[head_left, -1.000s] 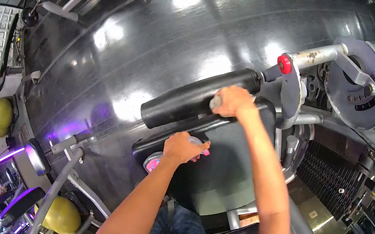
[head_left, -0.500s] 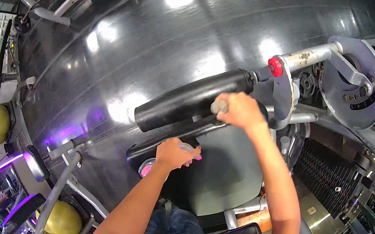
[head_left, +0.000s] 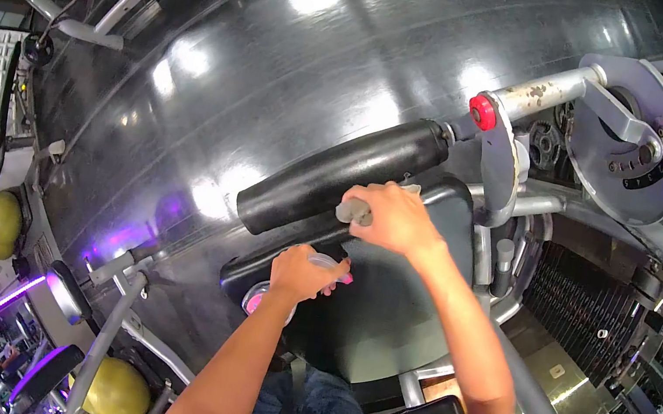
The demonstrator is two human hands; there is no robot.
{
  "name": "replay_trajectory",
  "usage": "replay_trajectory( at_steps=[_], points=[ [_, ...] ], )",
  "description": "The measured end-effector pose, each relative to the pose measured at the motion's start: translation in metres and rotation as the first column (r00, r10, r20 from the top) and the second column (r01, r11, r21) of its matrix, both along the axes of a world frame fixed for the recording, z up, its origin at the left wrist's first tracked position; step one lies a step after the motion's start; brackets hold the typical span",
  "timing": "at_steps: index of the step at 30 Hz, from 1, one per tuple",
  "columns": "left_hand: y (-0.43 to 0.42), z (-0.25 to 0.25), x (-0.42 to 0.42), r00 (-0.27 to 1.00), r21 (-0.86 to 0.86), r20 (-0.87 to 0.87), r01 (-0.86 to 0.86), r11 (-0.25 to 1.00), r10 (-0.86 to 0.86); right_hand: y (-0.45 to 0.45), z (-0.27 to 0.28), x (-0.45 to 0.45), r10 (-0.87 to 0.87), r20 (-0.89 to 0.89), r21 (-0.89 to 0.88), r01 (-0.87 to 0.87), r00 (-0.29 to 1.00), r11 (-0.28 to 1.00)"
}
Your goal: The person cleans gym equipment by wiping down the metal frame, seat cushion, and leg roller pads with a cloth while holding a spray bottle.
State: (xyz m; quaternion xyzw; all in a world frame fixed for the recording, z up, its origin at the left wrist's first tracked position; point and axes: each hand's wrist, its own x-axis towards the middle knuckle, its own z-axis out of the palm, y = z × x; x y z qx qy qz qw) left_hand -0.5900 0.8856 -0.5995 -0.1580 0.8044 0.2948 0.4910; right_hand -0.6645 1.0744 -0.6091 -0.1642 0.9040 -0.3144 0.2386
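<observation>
The person's left hand (head_left: 303, 275) has its fingers curled around a clear plastic bottle with pink parts (head_left: 255, 297), which lies slantwise over the left half of a broad, dark, padded seat (head_left: 408, 300), its pink tip pointing right and its pink-marked end showing left of the wrist. The right hand (head_left: 390, 216) grips a bunched grey cloth (head_left: 355, 211), the wad poking out on the left side of the fist, above the seat's far edge; whether the cloth touches the padding I can't tell from here. Just beyond both hands a long black padded roller (head_left: 346, 176) runs from near left to far right, joined at its right end to a worn silver metal arm (head_left: 542, 93) with a round red cap (head_left: 481, 112). Farther right stands a large grey metal disc with numbered holes (head_left: 627, 139). A yellow-green exercise ball (head_left: 119, 391) sits at near left, and dark glossy flooring (head_left: 215, 111) spreads beyond the roller.
</observation>
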Motion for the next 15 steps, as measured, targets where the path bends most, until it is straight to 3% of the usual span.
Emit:
replay_trajectory(
  at_steps=[3, 5, 7, 9, 10, 13, 15],
  points=[
    [-0.001, -0.006, 0.005, 0.999, 0.007, -0.002, -0.040, 0.999, 0.040, 0.032, 0.009, -0.011, 0.099, -0.043, 0.153, -0.092, 0.994, 0.984],
    [-0.005, -0.013, 0.008, 0.999, 0.063, 0.008, -0.050, 0.997, 0.049, 0.049, 0.018, -0.027, 0.067, 0.061, 0.151, -0.075, 0.996, 0.986],
    [-0.004, -0.013, 0.008, 0.999, 0.061, -0.001, -0.042, 0.997, 0.042, 0.066, 0.005, -0.037, 0.053, -0.084, 0.290, -0.027, 0.995, 0.957],
    [-0.004, -0.010, 0.007, 0.999, 0.061, -0.006, -0.032, 0.998, 0.032, 0.081, 0.001, -0.051, -0.030, -0.091, 0.330, 0.059, 0.995, 0.942],
    [-0.003, -0.006, 0.006, 0.999, 0.089, -0.004, -0.054, 0.995, 0.054, 0.086, 0.002, -0.057, -0.146, -0.026, 0.311, 0.146, 0.989, 0.939],
    [-0.001, 0.000, 0.004, 0.998, 0.093, -0.002, -0.063, 0.994, 0.064, 0.074, 0.002, -0.051, -0.226, 0.019, 0.303, 0.210, 0.974, 0.930],
    [0.001, 0.002, 0.002, 0.999, 0.065, -0.007, -0.046, 0.997, 0.046, 0.051, -0.007, -0.036, -0.097, -0.006, 0.272, 0.095, 0.995, 0.958]
  ],
)
